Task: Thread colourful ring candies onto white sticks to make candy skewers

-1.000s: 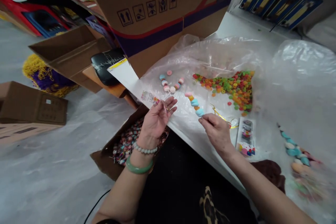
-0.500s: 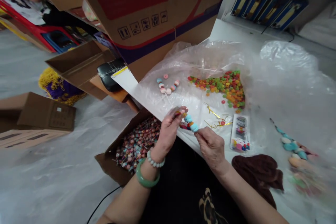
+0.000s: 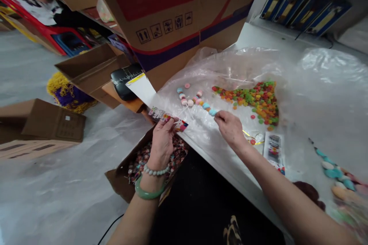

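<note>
"What does your left grip have?"

"My left grip (image 3: 162,139) pinches a printed packet (image 3: 160,115) between thumb and fingers, close to the counter's (image 3: 253,38) front edge, towards its left corner. I wear a beaded bracelet (image 3: 156,171) and a green bangle (image 3: 149,192) on that wrist."

"And your right?"

"My right grip (image 3: 230,127) is closed on one end of a stack (image 3: 206,106) of pink, orange and blue pieces. I have it over the plastic (image 3: 207,132) that covers much of the counter, its far end pointing to the left."

"What lies beyond that end?"

"A curved row (image 3: 186,101) of pale, blue and brown pieces, with thin white sticks beside it. I cannot tell whether the stack touches it."

"Anything nearer your right?"

"Gold ties (image 3: 249,136) just past my wrist, then a second packet (image 3: 274,148), lying flat. A heap (image 3: 253,97) of small red, orange and green rings sits farther in from the front edge."

"What stands around you?"

"A carton (image 3: 115,178) full of small multicoloured pieces, below the front edge by my left wrist. A big box (image 3: 172,44) stands at the counter's left, and blue folders (image 3: 307,13) fill part of a shelf along the back edge."
</note>
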Demonstrator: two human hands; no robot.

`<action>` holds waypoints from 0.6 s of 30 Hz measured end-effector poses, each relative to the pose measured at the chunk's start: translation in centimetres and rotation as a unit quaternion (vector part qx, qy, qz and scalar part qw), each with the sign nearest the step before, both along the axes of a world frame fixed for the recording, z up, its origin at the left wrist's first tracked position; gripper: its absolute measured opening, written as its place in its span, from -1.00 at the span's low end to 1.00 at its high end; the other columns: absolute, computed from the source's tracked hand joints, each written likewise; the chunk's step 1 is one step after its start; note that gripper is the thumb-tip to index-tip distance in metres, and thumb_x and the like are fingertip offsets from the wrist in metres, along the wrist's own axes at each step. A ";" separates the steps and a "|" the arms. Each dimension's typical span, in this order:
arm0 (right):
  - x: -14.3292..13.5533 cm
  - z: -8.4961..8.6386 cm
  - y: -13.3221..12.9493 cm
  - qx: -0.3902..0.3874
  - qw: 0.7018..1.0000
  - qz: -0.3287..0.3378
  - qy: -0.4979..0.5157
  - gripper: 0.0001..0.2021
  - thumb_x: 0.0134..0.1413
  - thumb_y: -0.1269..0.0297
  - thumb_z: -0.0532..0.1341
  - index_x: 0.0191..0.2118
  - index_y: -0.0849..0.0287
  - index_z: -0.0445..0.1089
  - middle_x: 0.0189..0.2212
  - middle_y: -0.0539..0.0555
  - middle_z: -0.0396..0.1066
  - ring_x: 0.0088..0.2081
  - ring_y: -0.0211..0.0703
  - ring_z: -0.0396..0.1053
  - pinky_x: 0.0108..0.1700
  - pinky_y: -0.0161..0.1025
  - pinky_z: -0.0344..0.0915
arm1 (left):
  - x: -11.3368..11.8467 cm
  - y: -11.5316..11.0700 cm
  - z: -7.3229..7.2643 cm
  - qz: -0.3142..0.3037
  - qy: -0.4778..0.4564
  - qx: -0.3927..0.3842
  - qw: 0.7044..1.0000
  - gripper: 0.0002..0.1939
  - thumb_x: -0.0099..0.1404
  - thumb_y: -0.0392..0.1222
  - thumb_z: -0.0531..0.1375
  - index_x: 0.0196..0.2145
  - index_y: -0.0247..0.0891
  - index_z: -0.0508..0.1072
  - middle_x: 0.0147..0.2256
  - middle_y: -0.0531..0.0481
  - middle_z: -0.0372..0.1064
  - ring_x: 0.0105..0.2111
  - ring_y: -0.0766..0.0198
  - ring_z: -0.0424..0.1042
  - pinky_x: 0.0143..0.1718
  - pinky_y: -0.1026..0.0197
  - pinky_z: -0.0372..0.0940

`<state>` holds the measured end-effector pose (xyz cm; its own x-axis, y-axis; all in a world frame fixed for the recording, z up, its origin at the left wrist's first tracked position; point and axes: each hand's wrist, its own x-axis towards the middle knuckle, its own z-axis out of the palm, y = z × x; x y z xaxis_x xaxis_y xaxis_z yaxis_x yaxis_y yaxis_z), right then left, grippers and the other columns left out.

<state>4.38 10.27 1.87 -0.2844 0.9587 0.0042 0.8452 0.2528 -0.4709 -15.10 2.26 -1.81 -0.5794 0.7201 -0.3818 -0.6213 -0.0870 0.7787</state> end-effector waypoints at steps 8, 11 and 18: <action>-7.8 -0.1 8.8 0.087 0.975 0.041 -0.198 -0.71 0.18 0.33 0.05 -0.15 0.18 0.51 -0.23 0.25 0.52 -0.25 -0.03 0.44 -0.31 -0.24 0.18 | -2.9 0.7 -0.8 0.015 0.073 0.000 0.997 -0.80 -0.08 -0.19 0.40 -0.48 -0.29 0.51 -0.47 0.03 0.49 -0.44 0.37 0.42 -0.34 0.32 0.33; -8.8 0.1 10.0 0.092 0.973 0.058 -0.205 -0.73 0.18 0.31 0.07 -0.17 0.19 0.51 -0.24 0.26 0.52 -0.26 0.00 0.45 -0.29 -0.21 0.21 | -4.3 3.2 -0.3 -0.043 0.110 0.038 0.992 -0.84 -0.01 -0.19 0.37 -0.44 -0.28 0.53 -0.42 0.00 0.50 -0.39 0.33 0.45 -0.26 0.27 0.35; -9.2 0.4 13.0 0.089 0.977 0.104 -0.165 -0.86 0.02 0.36 0.20 -0.31 0.22 0.50 -0.29 0.25 0.49 -0.19 0.17 0.44 -0.19 -0.08 0.24 | -6.6 16.1 0.2 -0.224 0.356 0.059 0.905 -0.94 0.16 -0.34 0.25 -0.46 -0.36 0.45 -0.41 -0.05 0.45 -0.28 0.20 0.43 -0.12 0.11 0.29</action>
